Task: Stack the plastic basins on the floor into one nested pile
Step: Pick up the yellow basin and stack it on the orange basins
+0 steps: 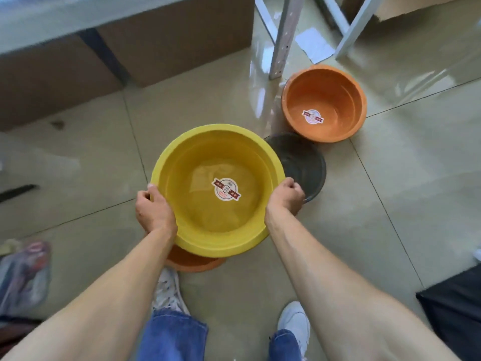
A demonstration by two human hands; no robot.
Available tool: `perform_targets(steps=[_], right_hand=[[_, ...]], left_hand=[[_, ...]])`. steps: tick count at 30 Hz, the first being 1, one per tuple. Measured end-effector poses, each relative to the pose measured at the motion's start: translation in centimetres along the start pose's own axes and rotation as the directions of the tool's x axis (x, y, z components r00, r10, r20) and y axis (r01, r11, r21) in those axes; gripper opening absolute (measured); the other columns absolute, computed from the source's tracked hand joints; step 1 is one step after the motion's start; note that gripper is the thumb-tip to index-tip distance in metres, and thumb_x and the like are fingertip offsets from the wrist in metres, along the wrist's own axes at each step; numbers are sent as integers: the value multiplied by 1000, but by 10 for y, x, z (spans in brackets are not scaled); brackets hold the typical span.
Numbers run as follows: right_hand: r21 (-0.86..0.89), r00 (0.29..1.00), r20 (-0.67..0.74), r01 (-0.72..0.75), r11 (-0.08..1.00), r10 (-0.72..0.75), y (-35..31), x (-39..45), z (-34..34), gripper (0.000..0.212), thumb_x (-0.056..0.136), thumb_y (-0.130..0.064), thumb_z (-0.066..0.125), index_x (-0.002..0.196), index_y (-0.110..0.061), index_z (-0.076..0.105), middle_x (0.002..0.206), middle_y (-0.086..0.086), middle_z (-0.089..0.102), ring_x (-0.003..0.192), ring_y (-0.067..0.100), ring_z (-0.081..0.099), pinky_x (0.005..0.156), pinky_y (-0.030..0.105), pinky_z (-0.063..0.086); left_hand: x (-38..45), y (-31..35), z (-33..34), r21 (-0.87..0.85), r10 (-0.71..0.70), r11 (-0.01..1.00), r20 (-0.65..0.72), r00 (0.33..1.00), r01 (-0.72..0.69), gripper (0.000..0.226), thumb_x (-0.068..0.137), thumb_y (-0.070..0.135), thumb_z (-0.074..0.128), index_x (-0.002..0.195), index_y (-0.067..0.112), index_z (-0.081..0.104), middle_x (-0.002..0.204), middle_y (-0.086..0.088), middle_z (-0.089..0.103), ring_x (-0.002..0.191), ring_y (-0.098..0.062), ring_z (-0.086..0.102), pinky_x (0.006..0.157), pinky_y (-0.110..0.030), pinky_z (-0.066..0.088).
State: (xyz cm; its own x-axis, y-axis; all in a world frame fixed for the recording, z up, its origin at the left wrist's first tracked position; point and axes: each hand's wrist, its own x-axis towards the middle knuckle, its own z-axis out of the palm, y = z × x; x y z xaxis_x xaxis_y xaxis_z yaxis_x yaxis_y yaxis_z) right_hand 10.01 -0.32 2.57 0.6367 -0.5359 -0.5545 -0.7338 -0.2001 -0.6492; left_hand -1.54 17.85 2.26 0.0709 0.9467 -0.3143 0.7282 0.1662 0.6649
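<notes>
I hold a yellow basin [197, 162] with a round sticker inside, lifted off the floor in the middle of the view. My left hand [153, 209] grips its left rim and my right hand [285, 195] grips its right rim. Under its near edge peeks part of an orange basin [194, 263] on the floor, mostly hidden. A dark transparent basin [304, 165] lies on the floor just right of the yellow one, partly covered by it. Another orange basin [324, 104] with a sticker stands farther right and back.
Cardboard boxes [156, 43] and a grey ledge stand at the back left. White metal frame legs [282, 35] rise at the back right beside the far orange basin. A plastic bag [24, 274] lies at left, a black object [453, 306] at right. My shoes are below.
</notes>
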Motion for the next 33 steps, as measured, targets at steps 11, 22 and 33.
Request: perform_targets(steps=[11, 22, 33], right_hand=[[-189, 990, 142, 24, 982, 3, 70, -44, 67, 37, 98, -26, 38, 93, -4, 67, 108, 24, 69, 91, 39, 61, 80, 38, 47], [-218, 997, 66, -30, 975, 45, 107, -20, 86, 22, 95, -17, 56, 98, -5, 74, 105, 18, 72, 100, 36, 65, 86, 36, 49], [-217, 988, 58, -124, 968, 140, 90, -1, 91, 13, 93, -15, 61, 98, -11, 73, 106, 12, 73, 100, 31, 67, 79, 25, 42]], left_hand=[[50, -91, -41, 30, -188, 981, -124, 974, 193, 36, 97, 32, 41, 91, 1, 59, 97, -28, 64, 82, -33, 52, 70, -34, 36], [66, -130, -6, 48, -321, 944, -88, 943, 326, 33, 93, 12, 43, 112, 4, 68, 115, -23, 68, 105, -40, 62, 91, -37, 48], [76, -83, 23, 365, -233, 900, -60, 971, 238, 37, 91, 8, 44, 125, 9, 59, 135, -22, 45, 126, -40, 45, 105, -46, 38]])
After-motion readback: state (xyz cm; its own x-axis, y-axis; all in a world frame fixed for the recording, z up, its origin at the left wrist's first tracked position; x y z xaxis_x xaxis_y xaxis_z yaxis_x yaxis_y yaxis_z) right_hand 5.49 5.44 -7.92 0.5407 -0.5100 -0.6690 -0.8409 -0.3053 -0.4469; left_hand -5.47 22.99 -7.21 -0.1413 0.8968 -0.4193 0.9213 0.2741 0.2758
